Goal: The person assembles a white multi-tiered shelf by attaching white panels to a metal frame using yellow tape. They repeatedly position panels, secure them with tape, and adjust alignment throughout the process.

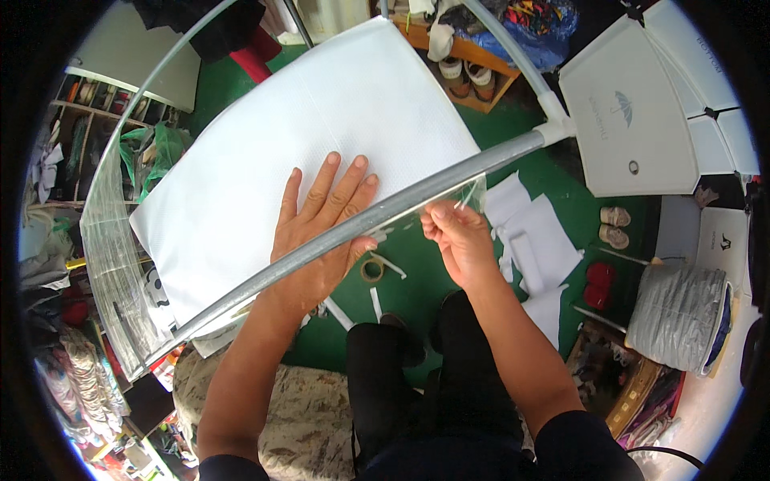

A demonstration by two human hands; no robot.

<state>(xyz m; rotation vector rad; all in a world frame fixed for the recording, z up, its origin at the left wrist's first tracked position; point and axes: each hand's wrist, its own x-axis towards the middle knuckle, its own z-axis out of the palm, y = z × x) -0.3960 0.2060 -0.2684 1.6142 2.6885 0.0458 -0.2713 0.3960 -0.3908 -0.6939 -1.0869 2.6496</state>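
My left hand (321,228) lies flat, fingers spread, on a large white textured sheet (321,128), under a grey metal tube (377,215) that crosses in front of it. The tube belongs to a curved frame covered with clear plastic film (112,240). My right hand (453,232) pinches the edge of the clear film just below the tube, near the sheet's right corner. A roll of tape (371,269) lies on the green floor between my hands.
White paper offcuts (537,248) lie on the green floor (417,289) at right. A white panel (634,104) stands at the upper right, a grey roll (678,317) at right, shoes (469,76) on a wooden rack at top, cluttered shelves at left.
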